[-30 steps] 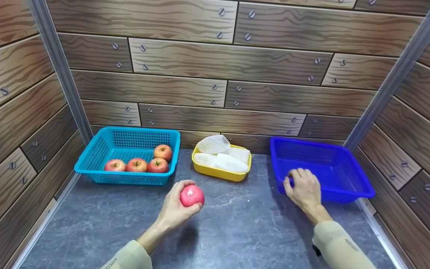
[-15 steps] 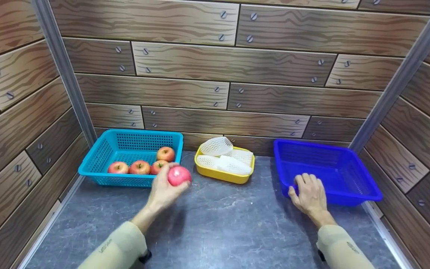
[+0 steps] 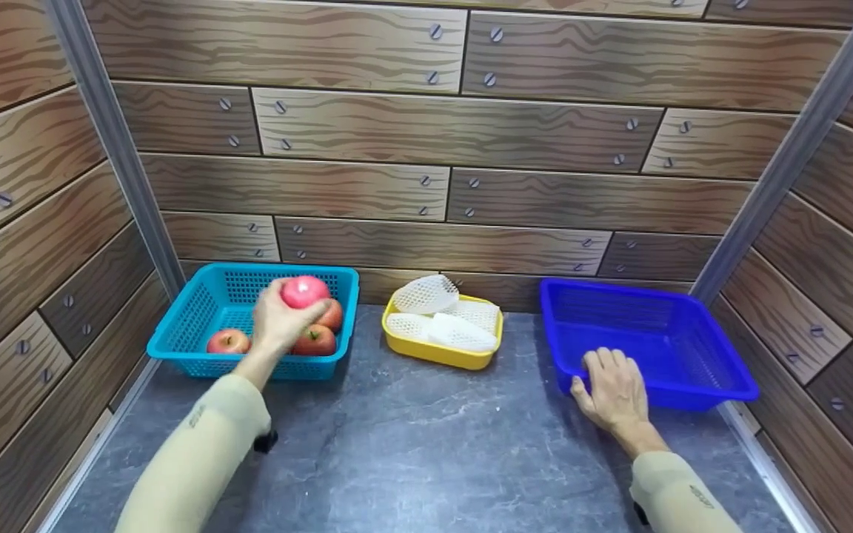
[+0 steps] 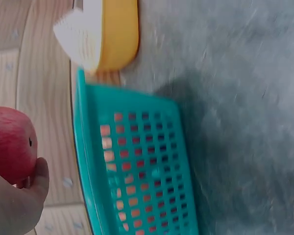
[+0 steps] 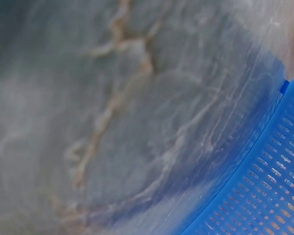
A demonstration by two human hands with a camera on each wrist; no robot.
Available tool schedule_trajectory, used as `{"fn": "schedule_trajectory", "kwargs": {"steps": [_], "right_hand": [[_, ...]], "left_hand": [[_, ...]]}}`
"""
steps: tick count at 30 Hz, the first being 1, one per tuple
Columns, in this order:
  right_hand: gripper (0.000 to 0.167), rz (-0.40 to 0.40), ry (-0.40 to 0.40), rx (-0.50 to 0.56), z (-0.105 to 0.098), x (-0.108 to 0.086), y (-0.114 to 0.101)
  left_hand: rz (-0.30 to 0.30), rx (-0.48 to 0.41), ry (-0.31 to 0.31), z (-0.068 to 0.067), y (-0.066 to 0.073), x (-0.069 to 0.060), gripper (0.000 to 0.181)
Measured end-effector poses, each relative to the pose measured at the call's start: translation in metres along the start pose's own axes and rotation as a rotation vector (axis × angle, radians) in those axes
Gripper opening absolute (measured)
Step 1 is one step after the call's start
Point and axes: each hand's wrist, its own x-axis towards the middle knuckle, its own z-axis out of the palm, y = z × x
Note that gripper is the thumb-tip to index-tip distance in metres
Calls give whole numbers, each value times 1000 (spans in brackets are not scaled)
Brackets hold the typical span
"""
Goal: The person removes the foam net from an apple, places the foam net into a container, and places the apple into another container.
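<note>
In the head view my left hand [image 3: 278,320] holds a pink-red apple [image 3: 305,292] over the right part of the teal basket [image 3: 193,314]. The left wrist view shows that apple [image 4: 12,144] between fingers and thumb, its dimpled end visible. Below it, an orange-red apple [image 3: 315,341] and another apple [image 3: 332,316] sit in the basket's right side; one more apple [image 3: 228,341] lies to the left. My hand and wrist hide part of the basket floor. My right hand [image 3: 611,392] grips the near-left rim of the blue basket [image 3: 663,314], fingertips hidden.
Between the two baskets stands a yellow container [image 3: 434,352] with several white foam net sleeves [image 3: 426,294] in it. Wood-patterned walls [image 3: 367,126] enclose the grey marbled tabletop [image 3: 426,451] at the back and both sides.
My left hand has carried the apple leftward and away from me, from the table's middle to over the teal basket. The right hand has stayed at the blue basket's rim.
</note>
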Motion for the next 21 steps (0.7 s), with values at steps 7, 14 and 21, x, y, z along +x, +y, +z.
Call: {"fn": "schedule_trajectory", "kwargs": {"steps": [7,14,21], "right_hand": [[37,7,14,-2,1,-1,-2],[37,8,-2,-17,-1,-3,-2],[37,4,-2,-21,-4,-1,-2]], "left_hand": [[-120,145,-38,-11,-19,35,91],[-217,215,-59,-13,-29,66,98],[-289,298,-119,-11,-41,80,98]]}}
